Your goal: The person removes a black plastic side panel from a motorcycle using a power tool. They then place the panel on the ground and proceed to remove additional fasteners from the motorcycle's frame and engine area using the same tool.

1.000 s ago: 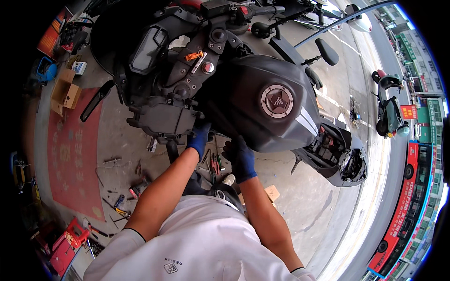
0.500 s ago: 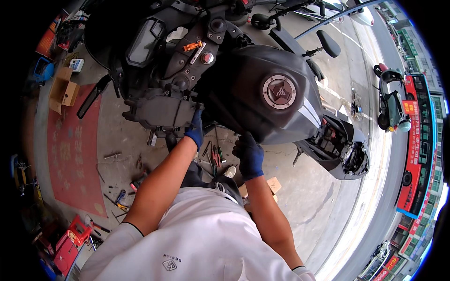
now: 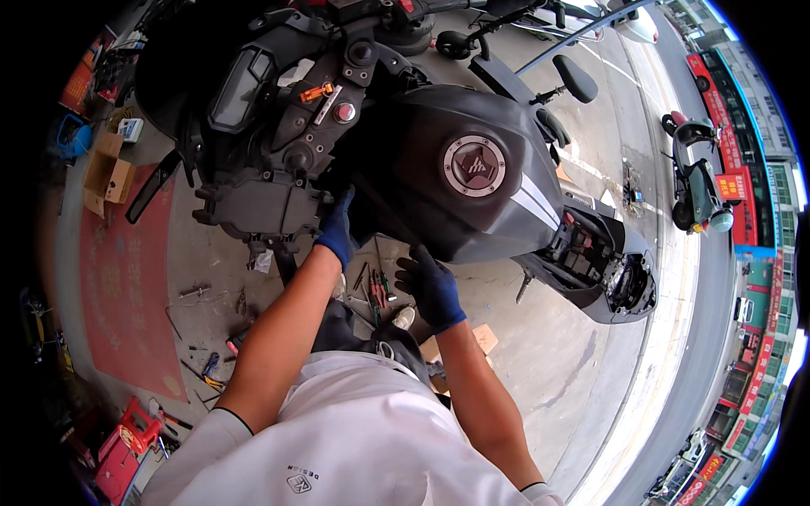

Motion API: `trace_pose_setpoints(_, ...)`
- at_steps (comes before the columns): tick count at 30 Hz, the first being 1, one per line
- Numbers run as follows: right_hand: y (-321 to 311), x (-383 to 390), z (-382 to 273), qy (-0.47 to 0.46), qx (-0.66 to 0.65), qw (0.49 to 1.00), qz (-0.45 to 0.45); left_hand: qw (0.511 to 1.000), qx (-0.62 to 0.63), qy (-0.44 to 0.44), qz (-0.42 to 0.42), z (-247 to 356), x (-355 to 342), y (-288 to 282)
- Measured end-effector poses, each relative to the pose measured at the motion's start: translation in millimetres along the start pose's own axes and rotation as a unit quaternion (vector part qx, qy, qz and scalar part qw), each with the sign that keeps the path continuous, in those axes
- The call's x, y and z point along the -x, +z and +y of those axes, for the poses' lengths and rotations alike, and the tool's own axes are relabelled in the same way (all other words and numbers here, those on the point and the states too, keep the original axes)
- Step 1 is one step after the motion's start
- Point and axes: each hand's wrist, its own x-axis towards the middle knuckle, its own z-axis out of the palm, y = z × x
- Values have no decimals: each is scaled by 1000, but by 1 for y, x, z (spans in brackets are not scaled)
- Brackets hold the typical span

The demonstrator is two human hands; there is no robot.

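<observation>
A partly stripped black motorcycle stands before me. Its dark fuel tank (image 3: 396, 143), with a round filler cap (image 3: 473, 167), is at the centre. My left hand (image 3: 337, 232), in a blue and black glove, reaches up to the gap between the tank and a black plastic housing (image 3: 266, 207); its fingertips are hidden there. Just below the tank's near edge is my right hand (image 3: 432, 291), gloved alike, fingers apart and nothing seen in it. An orange-tagged key (image 3: 316, 92) sits near the top of the steering head.
Pliers and screwdrivers (image 3: 377, 287) lie on the floor beside my shoe (image 3: 404, 318). A cardboard box (image 3: 106, 174) stands by a red mat (image 3: 126, 287) at left. The bare tail section (image 3: 595, 261) juts out right. Beyond are a parked scooter (image 3: 702, 173) and a red bus (image 3: 734, 143).
The motorcycle has shifted left in view. My right hand has come slightly away from the tank's edge, its fingers spreading. My left hand stays by the housing.
</observation>
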Motion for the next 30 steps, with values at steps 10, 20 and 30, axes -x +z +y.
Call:
trace_pose_setpoints(10,28,-21,16,-12,-64,998,1,995,-93,-14,11,6,21,14)
trace_pose_setpoints(20,-22,30,-56,-470,237,806,272,995,-82,63,-2,-9,35,33)
trace_pose_setpoints(30,-42,-43,-164,-591,362,622,364,997,-32,-57,35,-5,37,53)
